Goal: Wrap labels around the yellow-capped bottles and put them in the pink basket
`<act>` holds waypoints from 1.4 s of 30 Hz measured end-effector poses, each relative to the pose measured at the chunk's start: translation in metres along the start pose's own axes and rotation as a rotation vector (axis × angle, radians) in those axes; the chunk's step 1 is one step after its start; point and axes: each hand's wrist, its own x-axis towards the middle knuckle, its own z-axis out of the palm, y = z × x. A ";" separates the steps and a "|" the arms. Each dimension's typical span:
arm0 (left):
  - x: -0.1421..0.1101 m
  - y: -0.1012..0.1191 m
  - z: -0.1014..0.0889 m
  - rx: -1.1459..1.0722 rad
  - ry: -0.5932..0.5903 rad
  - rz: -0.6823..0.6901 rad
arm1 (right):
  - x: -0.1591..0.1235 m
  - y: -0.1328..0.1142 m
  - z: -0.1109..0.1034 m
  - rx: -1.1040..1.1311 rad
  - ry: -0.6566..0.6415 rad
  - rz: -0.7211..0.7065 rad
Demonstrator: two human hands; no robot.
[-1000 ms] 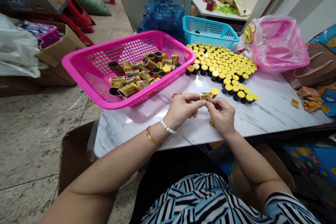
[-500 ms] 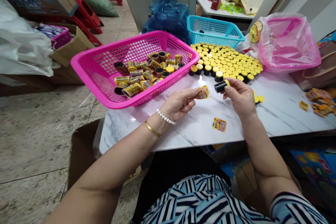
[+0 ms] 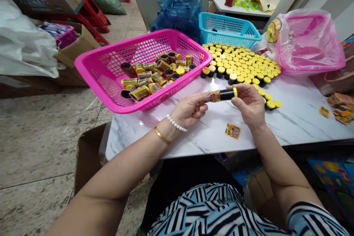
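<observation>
My left hand [image 3: 193, 109] pinches a printed orange label sleeve [image 3: 214, 96] between thumb and fingers. From the right, my right hand [image 3: 251, 106] holds a small black container with a yellow cap [image 3: 227, 94] by its capped end. The container's bare end meets the sleeve's open end; how far it sits inside I cannot tell. Below them a flat printed sleeve [image 3: 232, 131] lies on the white marbled table [image 3: 193, 141]. Beyond my right hand stand many black containers with yellow caps [image 3: 243, 61], packed upright, a few apart nearer the hand.
A pink basket [image 3: 110, 107] at the left holds several labelled containers. Behind the capped ones stands a blue basket [image 3: 229, 37]. A plastic-lined pink bin [image 3: 312, 62] sits at the right, with a pile of orange sleeves [image 3: 343, 108] nearer the table's right end.
My right hand has brought the black container left and levelled it, so its end now meets the sleeve. My left hand keeps its pinch, nearly in place. The view has shifted slightly.
</observation>
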 end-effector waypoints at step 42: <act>0.009 -0.006 -0.015 0.422 -0.132 0.155 | -0.010 0.002 -0.007 -0.356 -0.204 -0.366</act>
